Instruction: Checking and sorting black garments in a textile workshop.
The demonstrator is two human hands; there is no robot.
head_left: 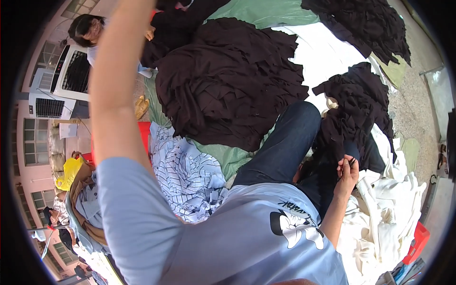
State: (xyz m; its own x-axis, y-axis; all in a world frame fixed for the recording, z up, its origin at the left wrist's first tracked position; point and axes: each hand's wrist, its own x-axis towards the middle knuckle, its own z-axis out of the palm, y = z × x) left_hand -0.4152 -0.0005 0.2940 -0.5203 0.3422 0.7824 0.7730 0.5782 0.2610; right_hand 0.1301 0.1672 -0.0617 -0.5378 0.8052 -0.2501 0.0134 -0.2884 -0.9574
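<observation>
My right hand (348,172) is by my right knee, with its fingers pinched on a piece of dark brown cloth (332,142) that hangs from the small dark pile (361,99) beside my leg. My left arm (116,80) is raised straight up on the left side of the picture. It runs out past the top edge, so the hand itself is out of sight. I am sitting in a light blue shirt and dark jeans. A large heap of dark brown cloth pieces (228,80) lies in front of my knees.
Another dark heap (365,23) lies at the top right on a green sheet (266,12). Cream cloth (384,213) is piled at my right, next to a red crate (417,242). Blue-and-white patterned cloth (185,171) is at my left. Another person (88,28) sits at the top left by a white cooler (61,80).
</observation>
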